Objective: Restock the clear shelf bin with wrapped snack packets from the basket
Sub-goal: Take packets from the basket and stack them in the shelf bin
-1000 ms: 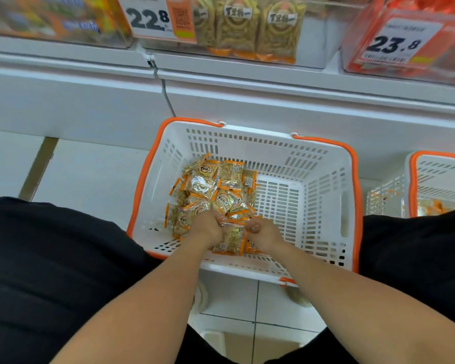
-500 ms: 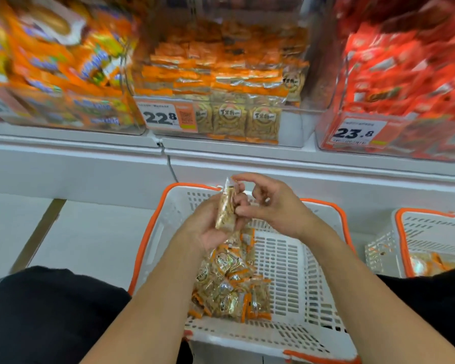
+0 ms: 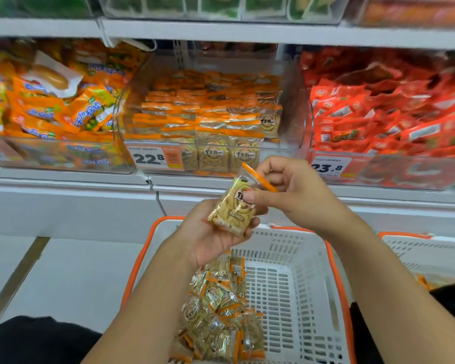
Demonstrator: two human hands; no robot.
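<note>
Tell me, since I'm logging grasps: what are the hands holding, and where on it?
One snack packet: the left hand cups its lower end, the right hand pinches its upper end.

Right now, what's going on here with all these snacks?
A person is restocking a shop shelf. The left hand holds a wrapped snack packet above a white basket with an orange rim, while the right hand pinches the packet's top end with its fingers. More of the same packets lie in the basket. The clear shelf bin straight ahead, tagged 22.8, already holds rows of matching packets; this one has not gone in yet.
</note>
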